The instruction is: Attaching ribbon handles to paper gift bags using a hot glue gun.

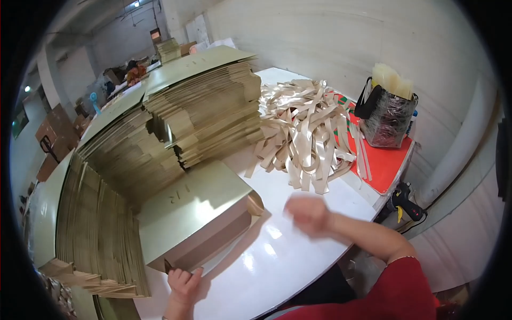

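A gold cardboard box or folded panel with small slots in its top lies before me on the white table. My left hand is at its near left corner, fingers curled on a brown strip that sticks out there. A shiny gold-brown ribbon or flap curls out at the right end. Off to the right of the box, above the tabletop, is my right hand. It is motion-blurred with fingers bent, and whether it holds anything is unclear.
Tall stacks of gold cardboard sheets rise behind and left. A heap of satin ribbons covers the far right, partly on a red sheet with a plastic-wrapped container. A glue gun hangs by the right edge. Someone sits far back.
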A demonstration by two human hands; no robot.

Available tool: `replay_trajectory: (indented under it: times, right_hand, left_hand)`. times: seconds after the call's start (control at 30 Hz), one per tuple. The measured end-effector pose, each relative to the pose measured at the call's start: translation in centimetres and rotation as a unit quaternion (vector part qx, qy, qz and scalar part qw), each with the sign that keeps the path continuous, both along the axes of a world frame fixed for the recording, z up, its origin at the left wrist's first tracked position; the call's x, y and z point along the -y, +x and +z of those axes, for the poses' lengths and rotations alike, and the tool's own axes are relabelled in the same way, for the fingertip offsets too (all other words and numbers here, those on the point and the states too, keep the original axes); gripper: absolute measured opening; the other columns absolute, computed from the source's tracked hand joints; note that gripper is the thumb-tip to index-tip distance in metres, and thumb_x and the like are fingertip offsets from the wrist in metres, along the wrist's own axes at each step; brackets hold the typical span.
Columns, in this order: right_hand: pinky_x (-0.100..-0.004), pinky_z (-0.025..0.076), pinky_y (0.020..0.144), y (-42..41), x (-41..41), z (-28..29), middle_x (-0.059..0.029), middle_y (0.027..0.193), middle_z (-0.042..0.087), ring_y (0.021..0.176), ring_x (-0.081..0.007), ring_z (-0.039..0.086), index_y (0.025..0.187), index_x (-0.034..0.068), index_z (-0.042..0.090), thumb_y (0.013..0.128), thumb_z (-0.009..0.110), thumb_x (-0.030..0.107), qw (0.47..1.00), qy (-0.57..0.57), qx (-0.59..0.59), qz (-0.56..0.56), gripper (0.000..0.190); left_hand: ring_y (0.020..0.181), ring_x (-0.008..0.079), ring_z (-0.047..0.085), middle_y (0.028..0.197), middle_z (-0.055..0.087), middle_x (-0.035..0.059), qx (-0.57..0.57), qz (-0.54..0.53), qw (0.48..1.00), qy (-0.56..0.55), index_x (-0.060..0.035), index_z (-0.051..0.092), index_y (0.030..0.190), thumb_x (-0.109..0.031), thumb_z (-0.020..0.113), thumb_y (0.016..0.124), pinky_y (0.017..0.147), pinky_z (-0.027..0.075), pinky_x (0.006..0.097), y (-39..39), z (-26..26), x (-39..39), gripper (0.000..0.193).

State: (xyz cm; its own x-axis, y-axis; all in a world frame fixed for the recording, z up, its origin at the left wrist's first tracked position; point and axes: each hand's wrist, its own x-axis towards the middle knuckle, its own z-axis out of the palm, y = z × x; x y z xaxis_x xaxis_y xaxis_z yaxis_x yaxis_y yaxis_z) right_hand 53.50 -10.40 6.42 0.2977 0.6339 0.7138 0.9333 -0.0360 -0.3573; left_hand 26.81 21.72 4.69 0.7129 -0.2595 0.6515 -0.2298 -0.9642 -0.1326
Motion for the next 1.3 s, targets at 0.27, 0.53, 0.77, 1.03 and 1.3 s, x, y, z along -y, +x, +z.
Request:
replay_trajectory:
  times: [0.27,0.53,0.77,1.03,1.3]
  right_hand:
    - [-0.0418,0.046,0.065,9.4,-2.1,0.6,-0.0137,0.071,0.056,0.071,-0.0315,0.057,0.084,-0.001,0.06,0.08,0.062,0.012,0.878,-0.282,-0.194,-0.336,0.014]
    - [-0.0273,0.05,0.072,-6.5,-2.5,1.5,-0.0069,0.107,0.063,0.086,-0.0117,0.06,0.115,0.003,0.061,0.088,0.062,0.019,0.694,0.038,-0.718,0.033,0.031]
    - [-0.0423,0.052,0.081,-8.5,-5.5,0.8,-0.0208,0.11,0.056,0.093,-0.028,0.061,0.101,-0.001,0.049,0.096,0.047,0.018,0.533,0.256,-0.802,0.092,0.019]
    - [-0.0395,0.052,0.083,-0.5,-3.6,0.8,-0.0205,0.105,0.056,0.091,-0.0282,0.061,0.113,-0.006,0.041,0.098,0.038,0.017,0.576,0.196,-0.782,-0.132,0.027]
    - [-0.0333,0.052,0.074,-5.3,-2.1,-2.5,-0.0099,0.089,0.052,0.079,-0.0197,0.056,0.111,0.002,0.045,0.097,0.045,0.019,0.535,0.337,-0.774,-0.018,0.021]
  left_hand:
    - [0.1,0.038,0.054,0.106,0.057,0.0174,0.021,0.078,0.995,-0.066,-0.0061,0.062,0.1,-0.007,0.064,0.075,0.093,0.037,0.057,2.3,1.4,6.7,0.025]
    - [0.086,0.0175,0.062,0.099,0.066,0.0081,-0.224,-0.099,0.536,-0.808,-0.0002,0.064,0.11,-0.002,0.065,0.082,0.078,0.049,0.0284,8.5,2.7,14.9,0.028]
    - [0.073,0.0172,0.062,0.085,0.064,0.0131,-0.449,0.053,0.373,-0.81,0.0084,0.06,0.1,-0.011,0.061,0.089,0.069,0.051,0.027,0.2,2.0,12.1,0.022]
    - [0.069,0.0186,0.063,0.085,0.065,0.0098,-0.24,0.254,0.467,-0.812,0.0029,0.057,0.098,-0.01,0.055,0.09,0.062,0.054,0.0289,-14.8,3.5,2.6,0.015]
    - [0.063,0.0138,0.058,0.069,0.056,0.0043,0.389,0.061,0.129,-0.91,-0.0017,0.057,0.089,-0.015,0.053,0.094,0.06,0.049,0.0223,-16.6,-0.9,1.5,0.015]
